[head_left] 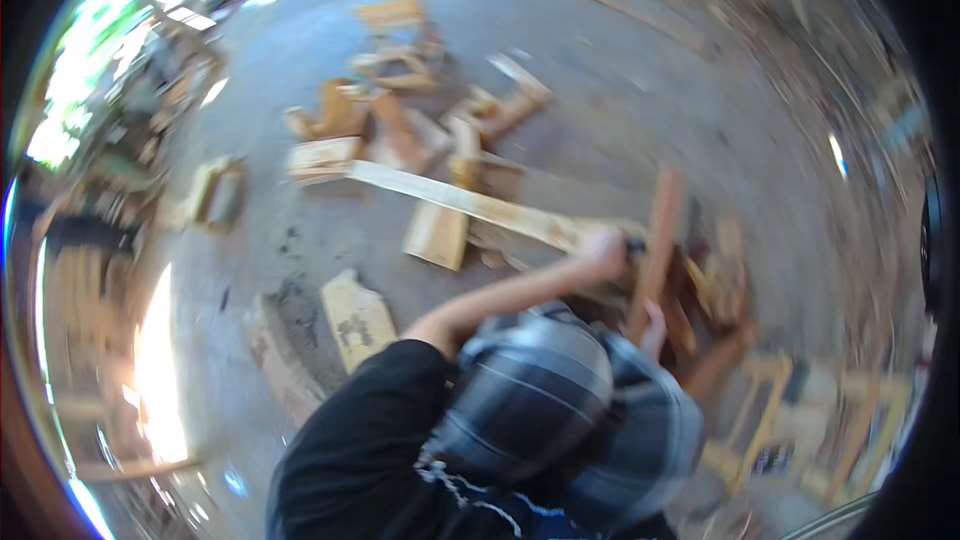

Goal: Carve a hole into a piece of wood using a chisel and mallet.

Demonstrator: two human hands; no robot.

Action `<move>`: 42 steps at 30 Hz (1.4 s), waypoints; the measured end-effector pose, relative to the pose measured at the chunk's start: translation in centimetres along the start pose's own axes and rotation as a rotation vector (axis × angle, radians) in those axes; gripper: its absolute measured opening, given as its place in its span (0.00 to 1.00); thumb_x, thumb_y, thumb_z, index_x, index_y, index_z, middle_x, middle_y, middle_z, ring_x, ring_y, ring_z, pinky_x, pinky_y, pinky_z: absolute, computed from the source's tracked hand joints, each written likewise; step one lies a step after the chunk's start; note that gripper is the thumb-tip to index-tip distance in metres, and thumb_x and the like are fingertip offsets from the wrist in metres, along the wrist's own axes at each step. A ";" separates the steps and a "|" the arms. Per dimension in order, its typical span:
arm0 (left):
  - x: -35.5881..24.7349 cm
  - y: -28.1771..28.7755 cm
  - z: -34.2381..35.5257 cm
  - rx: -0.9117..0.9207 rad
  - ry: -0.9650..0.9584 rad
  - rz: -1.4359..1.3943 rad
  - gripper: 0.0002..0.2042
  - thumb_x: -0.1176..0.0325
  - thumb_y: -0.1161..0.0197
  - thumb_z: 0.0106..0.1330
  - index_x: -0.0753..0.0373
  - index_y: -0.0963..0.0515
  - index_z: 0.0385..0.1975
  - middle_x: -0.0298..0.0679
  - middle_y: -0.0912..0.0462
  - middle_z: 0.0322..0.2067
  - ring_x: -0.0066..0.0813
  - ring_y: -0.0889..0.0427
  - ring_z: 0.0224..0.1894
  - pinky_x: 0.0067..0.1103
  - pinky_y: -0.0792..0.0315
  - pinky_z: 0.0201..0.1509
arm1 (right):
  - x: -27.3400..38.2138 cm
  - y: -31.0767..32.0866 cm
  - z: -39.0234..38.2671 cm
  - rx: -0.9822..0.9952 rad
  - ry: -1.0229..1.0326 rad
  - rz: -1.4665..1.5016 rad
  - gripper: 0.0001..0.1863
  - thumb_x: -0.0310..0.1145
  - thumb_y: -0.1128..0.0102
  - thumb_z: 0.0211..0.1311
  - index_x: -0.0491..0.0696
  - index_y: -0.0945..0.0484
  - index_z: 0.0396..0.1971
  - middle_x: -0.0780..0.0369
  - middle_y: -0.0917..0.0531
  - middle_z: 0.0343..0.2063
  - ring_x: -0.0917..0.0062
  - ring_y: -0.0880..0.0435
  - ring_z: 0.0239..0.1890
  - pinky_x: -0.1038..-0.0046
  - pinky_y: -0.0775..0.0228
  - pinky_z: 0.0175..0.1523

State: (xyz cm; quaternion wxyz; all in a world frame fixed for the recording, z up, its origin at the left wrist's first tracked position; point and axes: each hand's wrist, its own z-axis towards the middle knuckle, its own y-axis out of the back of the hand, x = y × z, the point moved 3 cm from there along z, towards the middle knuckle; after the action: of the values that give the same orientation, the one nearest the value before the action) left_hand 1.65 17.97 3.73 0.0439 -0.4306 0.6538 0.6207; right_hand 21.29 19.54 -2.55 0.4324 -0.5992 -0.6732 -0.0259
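My left hand (604, 252) is closed beside the right end of a long pale wooden strip (470, 202); a small dark object (634, 246) shows at its fingers, too blurred to name. A reddish-brown wooden board (660, 230) stands tilted up just right of it. Low on that board, the fingers of my right hand (652, 328) are wrapped around its edge. More brown wooden pieces (682, 325) lie close behind the board, partly hidden by it. A plaid cloth over my knees (530, 375) covers the space below my hands.
Several wood offcuts (405, 125) are heaped ahead on the concrete floor. A pale cut board (357, 318) lies left of my arm, near a greyish slab (285, 355). Wooden frames (765, 410) stand at the lower right. Debris (800, 40) lines the far right.
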 end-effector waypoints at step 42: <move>9.8 9.4 -14.4 -0.071 0.262 -0.331 0.15 0.66 0.31 0.42 0.66 0.19 0.30 0.53 0.17 0.30 0.49 0.16 0.38 0.35 0.24 0.39 | 0.7 -6.4 0.5 -0.051 -0.007 -0.124 0.22 0.43 0.41 0.55 0.48 0.32 0.46 0.61 0.27 0.27 0.76 0.29 0.23 0.76 0.35 0.27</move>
State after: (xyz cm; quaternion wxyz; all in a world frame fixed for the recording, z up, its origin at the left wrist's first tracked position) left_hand -3.44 -0.63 8.44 0.0449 -0.6105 0.5520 0.5662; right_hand 15.79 18.56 0.69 0.4123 -0.5674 -0.7096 -0.0677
